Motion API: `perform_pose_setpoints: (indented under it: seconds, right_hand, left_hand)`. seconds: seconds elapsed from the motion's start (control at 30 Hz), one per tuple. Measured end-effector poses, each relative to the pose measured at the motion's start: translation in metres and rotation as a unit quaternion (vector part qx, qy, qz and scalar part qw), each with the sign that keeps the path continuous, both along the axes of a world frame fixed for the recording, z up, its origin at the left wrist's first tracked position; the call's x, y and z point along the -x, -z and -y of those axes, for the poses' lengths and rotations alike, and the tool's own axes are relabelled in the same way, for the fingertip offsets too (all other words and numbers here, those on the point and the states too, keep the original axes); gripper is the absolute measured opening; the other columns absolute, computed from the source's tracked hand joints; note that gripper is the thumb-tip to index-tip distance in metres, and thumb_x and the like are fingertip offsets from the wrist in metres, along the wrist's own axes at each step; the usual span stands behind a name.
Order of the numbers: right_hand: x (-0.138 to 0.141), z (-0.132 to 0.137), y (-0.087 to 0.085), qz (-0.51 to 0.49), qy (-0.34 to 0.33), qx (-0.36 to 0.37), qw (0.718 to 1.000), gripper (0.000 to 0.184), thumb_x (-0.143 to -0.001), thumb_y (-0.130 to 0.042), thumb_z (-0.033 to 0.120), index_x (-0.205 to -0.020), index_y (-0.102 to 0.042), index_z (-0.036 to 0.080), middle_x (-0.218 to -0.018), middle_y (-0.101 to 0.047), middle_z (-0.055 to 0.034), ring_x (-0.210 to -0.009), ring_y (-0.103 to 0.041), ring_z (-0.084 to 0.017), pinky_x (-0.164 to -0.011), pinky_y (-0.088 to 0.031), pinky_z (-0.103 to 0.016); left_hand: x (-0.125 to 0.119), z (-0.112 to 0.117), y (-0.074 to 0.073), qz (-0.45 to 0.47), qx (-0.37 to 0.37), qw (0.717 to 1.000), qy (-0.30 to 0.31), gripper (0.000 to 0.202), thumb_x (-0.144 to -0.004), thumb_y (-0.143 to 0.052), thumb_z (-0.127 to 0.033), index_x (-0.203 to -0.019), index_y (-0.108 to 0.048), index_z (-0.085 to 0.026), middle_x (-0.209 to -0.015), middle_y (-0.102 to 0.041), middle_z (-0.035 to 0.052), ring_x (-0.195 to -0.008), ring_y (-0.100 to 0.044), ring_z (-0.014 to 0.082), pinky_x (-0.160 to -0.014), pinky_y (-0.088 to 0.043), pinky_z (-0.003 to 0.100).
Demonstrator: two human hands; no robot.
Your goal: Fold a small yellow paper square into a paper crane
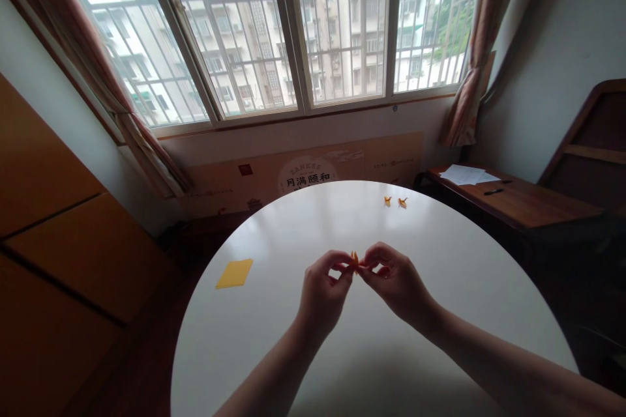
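Observation:
A small folded piece of orange-yellow paper (355,260) is pinched between my two hands above the middle of the white table. My left hand (327,287) grips it from the left with thumb and forefinger. From the other side, my right hand (391,273) holds it in the same kind of pinch. The fingertips cover much of the paper, and two narrow points stick up between them. Two small folded paper cranes (388,201) stand near the table's far edge. To the left lies a stack of square yellow paper (235,273).
The round white table (274,228) has its curved far edge below a barred window. Behind on the right, a wooden desk (528,202) bears white sheets (469,174) and a black pen (493,191). An orange-brown cabinet (59,241) is at the left.

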State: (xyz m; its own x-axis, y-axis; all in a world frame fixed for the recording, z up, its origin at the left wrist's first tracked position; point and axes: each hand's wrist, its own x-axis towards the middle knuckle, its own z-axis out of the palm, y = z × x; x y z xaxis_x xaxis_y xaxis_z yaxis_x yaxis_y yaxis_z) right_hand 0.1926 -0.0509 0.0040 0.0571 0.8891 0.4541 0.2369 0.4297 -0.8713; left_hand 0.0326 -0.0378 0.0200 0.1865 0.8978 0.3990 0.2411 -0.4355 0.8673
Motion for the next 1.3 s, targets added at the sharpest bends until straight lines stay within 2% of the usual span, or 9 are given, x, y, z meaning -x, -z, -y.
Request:
perform_pose_setpoints:
  seconds: [0.13,0.23,0.43,0.7,0.9,1.0,1.07,1.17,1.3]
  right_hand:
    - [-0.001,0.000,-0.001,-0.013,-0.010,-0.002,1.000,0.023,-0.083,-0.072,0.041,-0.079,-0.059,0.023,-0.076,-0.067,-0.0042,-0.073,-0.067,-0.021,-0.055,-0.053,-0.029]
    - [-0.002,0.001,-0.003,-0.061,-0.044,0.023,0.997,0.028,-0.080,-0.077,0.043,-0.079,-0.059,0.022,-0.075,-0.066,-0.0031,-0.070,-0.065,-0.020,-0.052,-0.052,-0.027]
    - [-0.003,0.001,-0.007,-0.147,-0.114,0.082,0.979,0.032,-0.076,-0.081,0.042,-0.079,-0.057,0.021,-0.073,-0.063,0.0003,-0.067,-0.062,-0.017,-0.049,-0.051,-0.025]
    - [-0.005,0.002,-0.007,-0.093,-0.066,0.020,0.993,0.026,-0.080,-0.078,0.039,-0.077,-0.059,0.021,-0.071,-0.062,0.0000,-0.061,-0.059,-0.015,-0.050,-0.048,-0.026]
    - [-0.004,0.003,-0.010,-0.148,-0.102,0.076,0.981,0.028,-0.074,-0.082,0.037,-0.078,-0.058,0.022,-0.075,-0.066,-0.0013,-0.066,-0.063,-0.017,-0.048,-0.051,-0.025]
    - [-0.003,0.004,-0.009,-0.148,-0.103,0.076,0.981,0.026,-0.074,-0.081,0.034,-0.078,-0.059,0.021,-0.074,-0.066,-0.0011,-0.065,-0.062,-0.017,-0.049,-0.051,-0.025]
    - [-0.002,0.005,-0.008,-0.128,-0.089,0.052,0.986,0.022,-0.076,-0.079,0.032,-0.079,-0.060,0.021,-0.074,-0.065,-0.0011,-0.065,-0.062,-0.017,-0.049,-0.050,-0.025]
    - [-0.001,0.007,-0.007,-0.077,-0.047,-0.001,0.996,0.015,-0.080,-0.074,0.029,-0.079,-0.061,0.022,-0.075,-0.066,-0.0017,-0.067,-0.064,-0.018,-0.049,-0.050,-0.025]
    - [-0.003,0.010,-0.009,-0.003,-0.002,-0.055,0.998,0.008,-0.083,-0.069,0.022,-0.077,-0.063,0.023,-0.074,-0.070,-0.0026,-0.066,-0.066,-0.018,-0.052,-0.053,-0.027]
  left_hand:
    - [0.001,-0.002,0.001,0.002,0.009,1.000,0.008,0.006,-0.082,-0.063,-0.017,-0.083,-0.069,-0.018,-0.079,-0.069,0.0034,-0.074,-0.066,0.0179,-0.051,-0.049,0.020]
    - [0.003,-0.002,-0.004,-0.003,0.009,0.999,0.034,0.006,-0.085,-0.062,-0.020,-0.086,-0.067,-0.018,-0.081,-0.068,0.0034,-0.070,-0.064,0.0160,-0.052,-0.049,0.021]
    - [0.012,0.001,-0.018,-0.091,-0.093,0.986,0.099,0.015,-0.096,-0.053,-0.024,-0.086,-0.063,-0.019,-0.094,-0.069,0.0069,-0.081,-0.064,0.0165,-0.065,-0.051,0.024]
    - [0.011,-0.001,-0.015,-0.077,-0.102,0.989,0.079,0.014,-0.094,-0.058,-0.024,-0.089,-0.070,-0.019,-0.092,-0.073,0.0084,-0.081,-0.068,0.0180,-0.061,-0.052,0.023]
    - [0.013,0.000,-0.018,-0.056,-0.105,0.989,0.092,0.017,-0.089,-0.061,-0.017,-0.084,-0.076,-0.021,-0.093,-0.073,0.0079,-0.080,-0.069,0.0168,-0.061,-0.052,0.023]
    - [0.014,0.000,-0.021,-0.036,-0.083,0.991,0.098,0.021,-0.081,-0.060,-0.008,-0.081,-0.077,-0.019,-0.092,-0.073,0.0077,-0.079,-0.068,0.0172,-0.058,-0.051,0.022]
    - [0.013,0.001,-0.022,-0.008,-0.042,0.993,0.106,0.021,-0.077,-0.058,-0.006,-0.078,-0.076,-0.018,-0.092,-0.072,0.0082,-0.080,-0.068,0.0182,-0.055,-0.050,0.021]
    - [0.010,0.003,-0.022,0.060,0.040,0.990,0.118,0.010,-0.080,-0.063,-0.017,-0.075,-0.072,-0.015,-0.091,-0.070,0.0086,-0.075,-0.065,0.0173,-0.050,-0.049,0.021]
    - [0.003,0.004,-0.018,0.127,0.121,0.979,0.101,0.024,-0.076,-0.077,-0.032,-0.072,-0.060,-0.016,-0.084,-0.067,0.0061,-0.073,-0.062,0.0166,-0.046,-0.048,0.020]
